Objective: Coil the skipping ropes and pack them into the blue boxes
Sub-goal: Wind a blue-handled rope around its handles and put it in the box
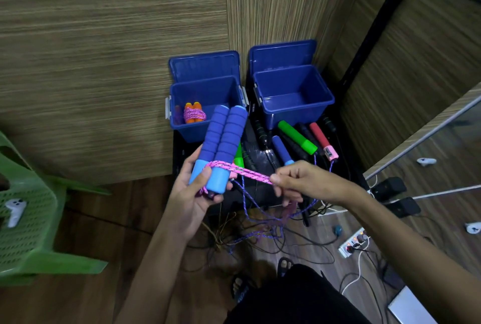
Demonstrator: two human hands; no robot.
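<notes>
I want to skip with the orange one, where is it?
In the head view, the orange-handled rope lies coiled inside the left blue box, just beyond the blue handles.

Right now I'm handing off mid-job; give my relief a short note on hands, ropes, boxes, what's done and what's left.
Left hand grips the two blue handles side by side.
Right hand pinches the pink cord, stretched taut from the handles; one turn lies round their base, the rest hangs loose below.
Left box, lid open, holds one coiled orange-handled rope.
Right box, lid open, looks empty.
Left: finish this wrap, box it, then coil the loose ropes on the black stand.
</notes>
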